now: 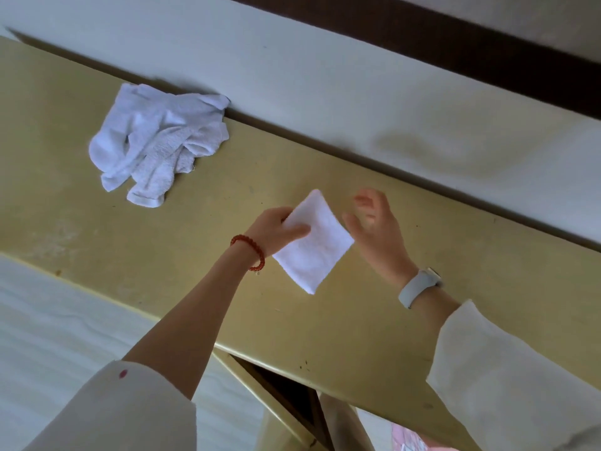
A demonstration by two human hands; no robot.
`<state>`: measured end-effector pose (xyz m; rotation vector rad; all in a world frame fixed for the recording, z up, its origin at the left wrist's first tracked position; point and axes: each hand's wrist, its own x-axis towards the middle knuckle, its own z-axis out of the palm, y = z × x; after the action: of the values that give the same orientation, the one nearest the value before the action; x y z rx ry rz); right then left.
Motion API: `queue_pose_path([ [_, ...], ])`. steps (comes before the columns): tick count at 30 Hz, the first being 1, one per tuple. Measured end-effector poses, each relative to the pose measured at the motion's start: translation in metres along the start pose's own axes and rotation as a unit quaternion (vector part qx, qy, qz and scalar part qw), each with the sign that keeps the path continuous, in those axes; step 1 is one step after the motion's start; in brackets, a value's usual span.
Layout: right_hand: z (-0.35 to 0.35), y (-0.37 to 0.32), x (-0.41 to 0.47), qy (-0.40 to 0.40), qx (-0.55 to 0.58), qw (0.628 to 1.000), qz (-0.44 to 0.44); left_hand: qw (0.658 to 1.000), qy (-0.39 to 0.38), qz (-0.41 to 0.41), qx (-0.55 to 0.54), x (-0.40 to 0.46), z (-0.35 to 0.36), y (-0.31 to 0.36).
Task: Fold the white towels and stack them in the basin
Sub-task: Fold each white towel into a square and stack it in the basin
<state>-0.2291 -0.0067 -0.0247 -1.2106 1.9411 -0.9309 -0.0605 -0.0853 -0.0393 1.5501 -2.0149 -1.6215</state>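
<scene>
A small folded white towel [317, 245] is held over the middle of the yellow table [374, 320]. My left hand [276, 227], with a red bead bracelet on its wrist, pinches the towel's left edge between thumb and fingers. My right hand [374, 219] hovers just right of the towel with fingers loosely spread, holding nothing. A crumpled pile of white towels [156, 143] lies at the table's far left, against the wall. No basin is in view.
A pale wall [325, 76] runs along the table's far edge, with a dark band above it. A white striped surface [48, 336] lies at the lower left beside the table. A dark gap opens under the table's near edge [279, 388].
</scene>
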Motion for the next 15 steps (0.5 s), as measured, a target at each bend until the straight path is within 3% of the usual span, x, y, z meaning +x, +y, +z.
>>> queue_pose_path([
  [2,0.004,0.002,-0.005,0.018,0.081,0.988,0.133,0.985,0.03,-0.038,-0.163,-0.009,-0.006,0.001],
  [3,0.007,0.003,-0.009,-0.009,0.136,0.971,0.199,0.968,0.051,-0.055,-0.24,-0.013,-0.009,0.002],
  [5,0.016,0.0,-0.016,-0.102,0.283,0.902,0.309,0.929,0.073,-0.065,-0.356,-0.02,-0.014,0.006],
  [7,0.023,-0.01,-0.019,-0.168,0.416,0.819,0.358,0.9,0.084,-0.06,-0.422,-0.027,-0.016,0.013],
  [9,0.026,-0.022,-0.015,-0.163,0.51,0.774,0.337,0.892,0.09,-0.048,-0.441,-0.035,-0.021,0.016],
  [11,0.024,-0.035,-0.008,-0.139,0.511,0.806,0.265,0.881,0.046,-0.036,-0.47,-0.046,-0.031,0.012],
  [13,0.013,-0.045,0.0,-0.148,0.408,0.883,0.178,0.842,-0.041,-0.05,-0.536,-0.059,-0.047,0.007],
  [15,-0.002,-0.056,0.005,-0.195,0.287,0.933,0.091,0.802,-0.094,-0.07,-0.586,-0.07,-0.06,0.005],
])
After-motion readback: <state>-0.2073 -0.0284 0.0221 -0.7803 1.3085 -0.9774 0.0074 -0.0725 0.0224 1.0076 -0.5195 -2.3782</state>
